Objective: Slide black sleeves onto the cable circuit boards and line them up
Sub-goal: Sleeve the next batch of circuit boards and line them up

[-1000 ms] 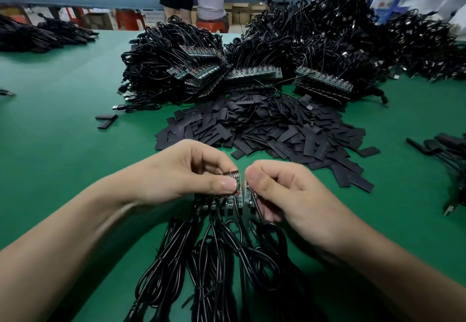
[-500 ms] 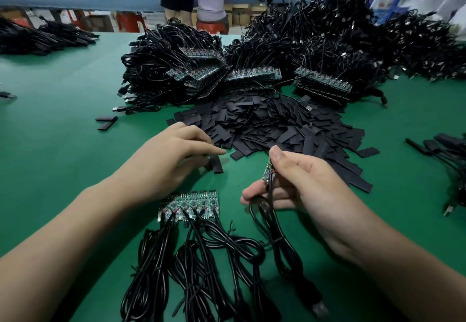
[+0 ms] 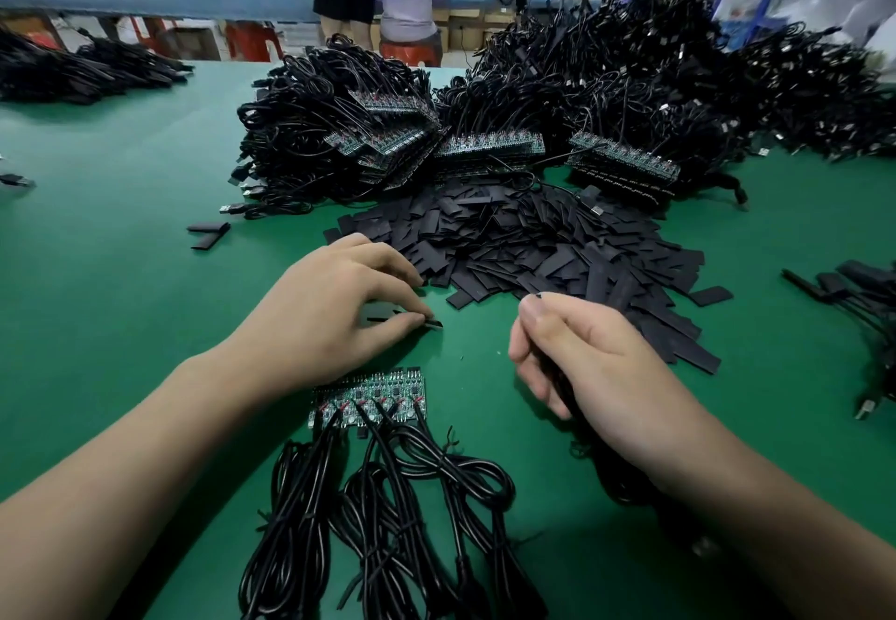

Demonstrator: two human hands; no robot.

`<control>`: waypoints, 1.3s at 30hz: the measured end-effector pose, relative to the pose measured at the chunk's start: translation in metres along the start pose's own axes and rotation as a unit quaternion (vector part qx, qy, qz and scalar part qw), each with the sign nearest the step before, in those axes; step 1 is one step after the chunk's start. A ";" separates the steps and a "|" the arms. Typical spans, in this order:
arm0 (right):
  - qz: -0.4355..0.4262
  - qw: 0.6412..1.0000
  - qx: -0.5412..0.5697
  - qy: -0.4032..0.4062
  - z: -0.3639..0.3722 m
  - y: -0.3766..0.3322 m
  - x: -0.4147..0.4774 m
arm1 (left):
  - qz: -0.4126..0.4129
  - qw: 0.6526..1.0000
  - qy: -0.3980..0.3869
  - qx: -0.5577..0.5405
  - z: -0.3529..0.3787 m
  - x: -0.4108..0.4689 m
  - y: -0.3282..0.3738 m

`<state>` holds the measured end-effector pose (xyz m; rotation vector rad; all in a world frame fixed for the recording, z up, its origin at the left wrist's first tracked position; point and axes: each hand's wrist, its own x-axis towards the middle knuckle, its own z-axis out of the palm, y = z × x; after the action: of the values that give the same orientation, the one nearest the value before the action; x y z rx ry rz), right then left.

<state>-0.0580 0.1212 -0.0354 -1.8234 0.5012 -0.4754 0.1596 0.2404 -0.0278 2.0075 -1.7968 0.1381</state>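
Green matting on the bench (image 3: 121, 289) lies open to my left and between my hands, hemmed at the far side by a sprawl of flat black sleeves (image 3: 533, 251) and heaps of coiled black cables with green circuit boards (image 3: 489, 146). My left hand (image 3: 334, 314) pinches one black sleeve (image 3: 429, 323) beside the pile; my right hand (image 3: 586, 357) curls round a thin black cable (image 3: 562, 384), its board hidden. A row of green circuit boards (image 3: 368, 398) lies by my left wrist; print on the far boards is too small to read.

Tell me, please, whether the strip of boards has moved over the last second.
Yes. The strip, held up a second ago, now lies on the mat, shifted left and away from the sleeve pile, toward the person.
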 end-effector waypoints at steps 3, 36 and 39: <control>-0.005 0.999 -0.052 -0.017 0.001 0.003 -0.002 | -0.019 1.000 0.019 -0.016 0.002 -0.001 0.002; 0.010 0.997 0.049 -0.050 -0.009 0.008 0.002 | 0.047 0.978 0.132 -0.155 0.004 -0.007 0.035; 0.006 0.998 0.042 -0.045 -0.009 0.007 0.001 | 0.044 0.979 0.128 -0.153 0.005 -0.007 0.034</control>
<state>-0.0625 0.1122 -0.0391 -1.7511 0.4242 -0.3994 0.1250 0.2426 -0.0264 1.6177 -1.6328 0.1297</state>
